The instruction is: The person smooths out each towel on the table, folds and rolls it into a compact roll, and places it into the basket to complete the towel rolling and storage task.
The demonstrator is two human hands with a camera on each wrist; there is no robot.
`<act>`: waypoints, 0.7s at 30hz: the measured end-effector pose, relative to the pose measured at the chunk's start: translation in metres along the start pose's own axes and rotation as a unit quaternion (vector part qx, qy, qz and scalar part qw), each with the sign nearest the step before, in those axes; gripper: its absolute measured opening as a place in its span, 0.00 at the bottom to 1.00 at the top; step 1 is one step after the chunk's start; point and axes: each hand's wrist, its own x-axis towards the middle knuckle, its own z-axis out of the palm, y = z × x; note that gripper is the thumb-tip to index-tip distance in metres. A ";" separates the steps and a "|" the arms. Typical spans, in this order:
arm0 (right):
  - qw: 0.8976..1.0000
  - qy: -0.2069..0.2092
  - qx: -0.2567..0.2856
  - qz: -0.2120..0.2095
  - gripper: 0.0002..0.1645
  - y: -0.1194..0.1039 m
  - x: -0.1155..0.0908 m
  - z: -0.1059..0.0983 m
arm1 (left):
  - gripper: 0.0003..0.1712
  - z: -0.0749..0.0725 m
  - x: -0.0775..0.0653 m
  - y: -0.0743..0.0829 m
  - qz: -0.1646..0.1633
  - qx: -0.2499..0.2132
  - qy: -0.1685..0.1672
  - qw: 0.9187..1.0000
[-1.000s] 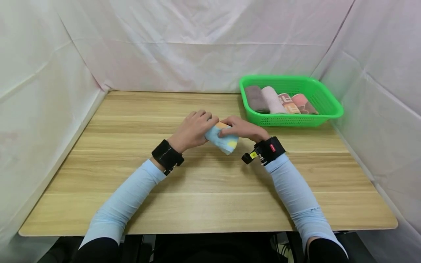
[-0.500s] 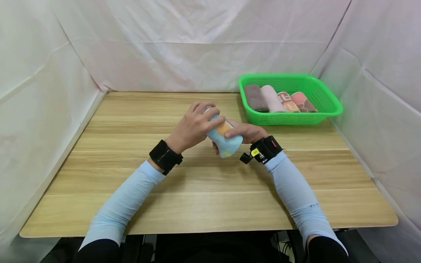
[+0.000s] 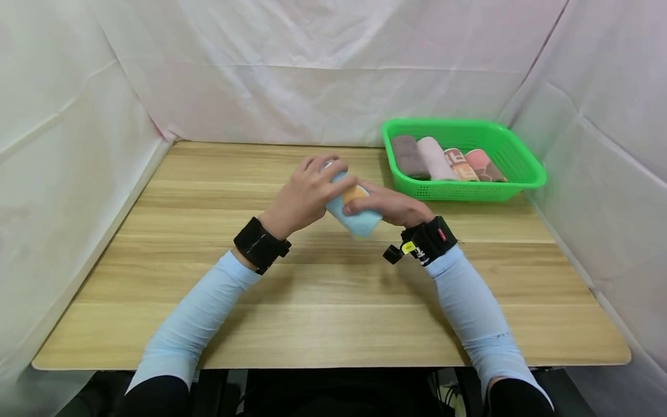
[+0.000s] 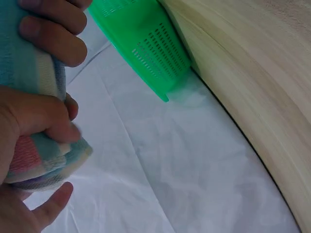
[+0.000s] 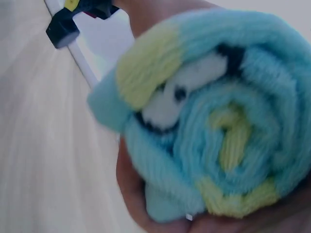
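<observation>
A rolled light blue towel [image 3: 365, 223] with orange and yellow patches is held between both hands over the middle of the table. My left hand [image 3: 307, 197] grips its far left end, fingers curled over the top. From the other side my right hand [image 3: 391, 205] wraps the near right part, thumb lying across the roll. Looking from the right wrist, the towel's end [image 5: 233, 141] shows a spiral of layers with a white and black print. In the left wrist view, the other end of the towel [image 4: 34, 160] shows pink, cream and blue bands among the fingers.
At the back right of the wooden table [image 3: 312, 324] stands a green plastic basket [image 3: 469, 190]. Inside it lie a grey-brown rolled towel [image 3: 409, 157], a pale pink one [image 3: 435, 159] and more patterned rolls [image 3: 484, 166]. White cloth walls [image 3: 333, 98] enclose the table's back and sides.
The towel has turned in the hands and risen slightly. My left hand has shifted a little away from me, and my right thumb has slid along the roll.
</observation>
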 end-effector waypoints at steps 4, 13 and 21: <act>0.990 0.135 -0.045 -0.005 0.35 -0.010 -0.026 -0.024 | 0.48 0.003 0.002 -0.003 -0.036 -0.080 0.015 0.996; 0.884 0.420 -0.196 0.068 0.46 0.005 -0.131 -0.162 | 0.55 0.011 0.000 -0.002 -0.091 -0.113 -0.086 0.986; 0.825 0.466 -0.265 0.177 0.40 0.049 -0.187 -0.240 | 0.52 0.019 -0.010 0.007 -0.093 -0.119 -0.141 0.978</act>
